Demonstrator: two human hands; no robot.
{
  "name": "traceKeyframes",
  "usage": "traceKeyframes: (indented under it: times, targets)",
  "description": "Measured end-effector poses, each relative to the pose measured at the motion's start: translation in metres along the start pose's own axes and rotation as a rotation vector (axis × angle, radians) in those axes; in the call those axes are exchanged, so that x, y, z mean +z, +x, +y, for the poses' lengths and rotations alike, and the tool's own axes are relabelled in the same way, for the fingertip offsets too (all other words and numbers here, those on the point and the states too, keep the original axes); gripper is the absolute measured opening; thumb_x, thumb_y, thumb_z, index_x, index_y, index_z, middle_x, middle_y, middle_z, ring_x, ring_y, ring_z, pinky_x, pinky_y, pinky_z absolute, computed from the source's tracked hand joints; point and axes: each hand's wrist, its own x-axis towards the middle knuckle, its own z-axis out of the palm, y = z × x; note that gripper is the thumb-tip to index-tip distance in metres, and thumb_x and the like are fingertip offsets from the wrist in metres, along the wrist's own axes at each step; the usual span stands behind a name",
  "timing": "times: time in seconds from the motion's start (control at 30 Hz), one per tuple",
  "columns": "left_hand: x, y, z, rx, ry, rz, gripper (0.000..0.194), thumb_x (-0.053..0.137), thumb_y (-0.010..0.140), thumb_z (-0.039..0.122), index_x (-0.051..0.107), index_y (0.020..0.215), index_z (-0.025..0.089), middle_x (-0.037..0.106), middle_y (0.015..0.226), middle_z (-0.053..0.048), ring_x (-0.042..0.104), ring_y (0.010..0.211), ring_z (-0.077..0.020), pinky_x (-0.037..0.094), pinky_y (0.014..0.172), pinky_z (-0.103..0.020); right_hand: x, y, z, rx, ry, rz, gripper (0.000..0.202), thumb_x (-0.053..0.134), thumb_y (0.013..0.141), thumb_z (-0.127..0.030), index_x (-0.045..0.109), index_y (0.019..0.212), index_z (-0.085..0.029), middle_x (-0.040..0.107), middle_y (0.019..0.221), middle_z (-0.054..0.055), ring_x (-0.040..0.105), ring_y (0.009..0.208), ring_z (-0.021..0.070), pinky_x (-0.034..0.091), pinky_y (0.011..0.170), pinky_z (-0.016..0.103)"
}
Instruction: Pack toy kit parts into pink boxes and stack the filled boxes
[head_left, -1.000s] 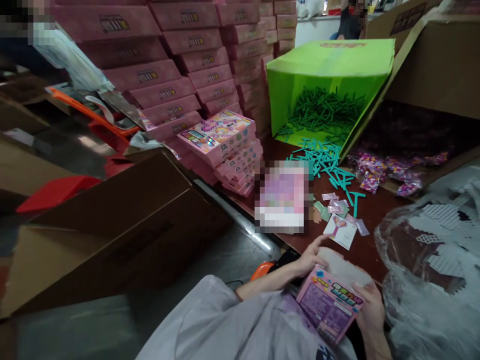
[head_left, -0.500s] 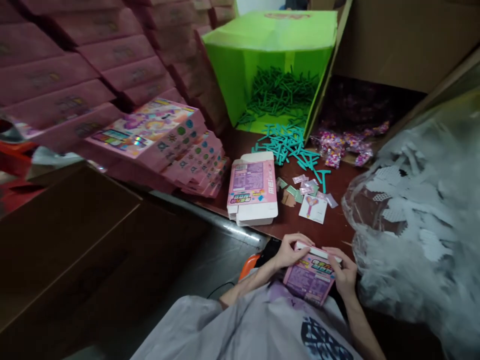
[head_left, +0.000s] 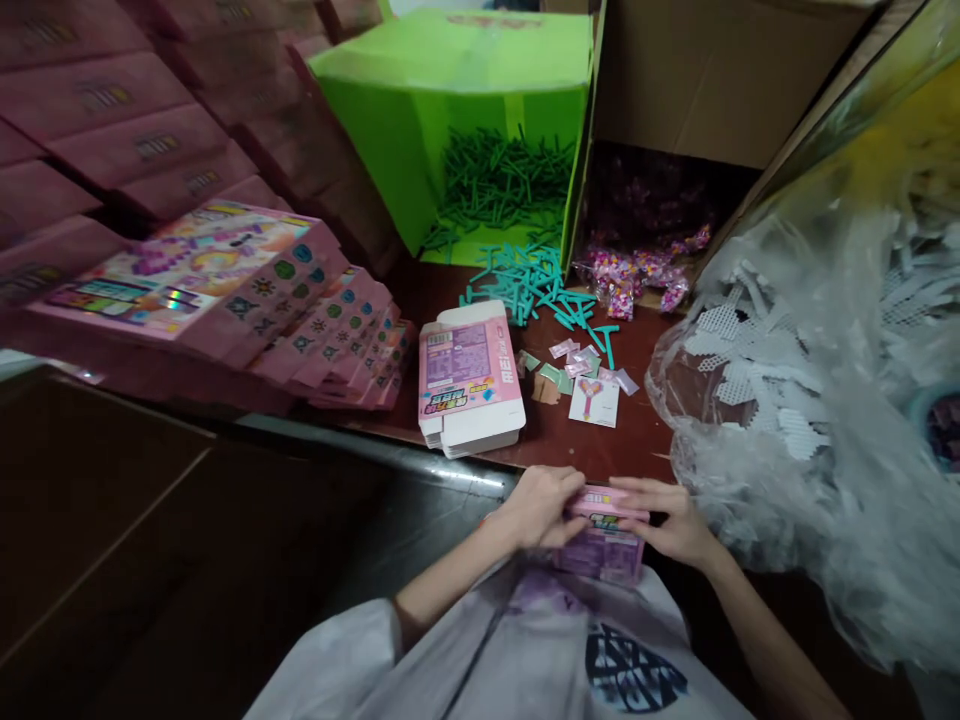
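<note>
A small pink and purple printed box (head_left: 601, 556) rests against my lap, just below the table's front edge. My left hand (head_left: 546, 508) grips its left side near the top, thumb on the printed face. On the opposite side my right hand (head_left: 671, 515) holds the top right corner, fingers along the upper edge. The box's top end shows pink and looks closed. Beyond my hands on the table lie flattened pink cartons (head_left: 471, 370) in a pile. A white card with a wand picture (head_left: 594, 402) lies to their right, beside several small sachets (head_left: 574, 358).
Stacked finished-looking pink boxes (head_left: 300, 300) rise on the left. A green carton (head_left: 450, 75) spills teal T-shaped sticks (head_left: 525, 280). Bags of colourful beads (head_left: 637, 275) sit right of it. A clear plastic bag of white perforated pieces (head_left: 757, 370) bulges at the right edge.
The white flap at the box's top end has been folded over and pink now shows there. My view has swung to the right.
</note>
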Motion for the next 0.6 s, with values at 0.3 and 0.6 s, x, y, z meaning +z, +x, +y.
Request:
traceKeyframes:
  times: [0.3, 0.6]
  targets:
    - [-0.202, -0.051, 0.061, 0.232, 0.528, 0.92, 0.044, 0.075, 0.065, 0.025, 0.066, 0.108, 0.023, 0.07, 0.102, 0.001, 0.067, 0.094, -0.0216, 0.051, 0.088, -0.037, -0.04, 0.118, -0.109, -0.615, 0.191, 1.023, 0.026, 0.073, 0.08, -0.035, 0.07, 0.106, -0.031, 0.071, 0.101, 0.003, 0.066, 0.075, 0.0179, 0.052, 0.054, 0.031]
    - [-0.355, -0.131, -0.059, -0.373, 0.797, 1.165, 0.048, 0.058, 0.079, 0.062, 0.058, 0.093, 0.016, 0.065, 0.121, 0.014, 0.05, 0.127, -0.0213, 0.012, 0.111, -0.057, 0.045, 0.143, -0.009, 0.102, 0.369, 0.391, 0.018, 0.068, 0.078, -0.032, 0.071, 0.091, -0.019, 0.07, 0.096, 0.008, 0.064, 0.078, 0.019, 0.052, 0.06, 0.029]
